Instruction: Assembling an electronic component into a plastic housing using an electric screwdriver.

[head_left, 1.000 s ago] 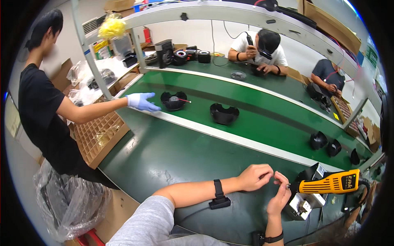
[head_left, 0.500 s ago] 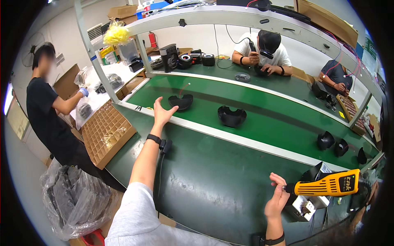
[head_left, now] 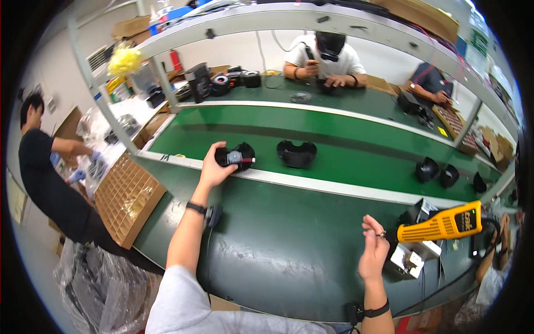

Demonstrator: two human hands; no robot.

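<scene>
Head view: left hand [head_left: 213,167], thumb and fingers parted about the width of a black cup [head_left: 243,151], now closed round its left side; half a second ago the hand stands beside it without a grip. The cup has shifted nearer, its grey centre and lead showing, so this piece appears to be in hand; whether it is clear of the belt cannot be told. Right hand [head_left: 373,256], fingers bent and close together at the tip of a yellow power screwdriver [head_left: 439,224]; whether they pinch anything cannot be told. Surface: green belt [head_left: 356,178] with a second black cup [head_left: 296,156] and three black parts [head_left: 427,170] farther right; dark green tabletop [head_left: 267,234]; white metal box [head_left: 409,261] beneath the screwdriver. Room: divided cardboard tray [head_left: 146,210] at left, co-worker in black [head_left: 50,167] beside it; co-worker in white [head_left: 345,61] across the belt; red fire extinguisher [head_left: 176,60] by the wall.
</scene>
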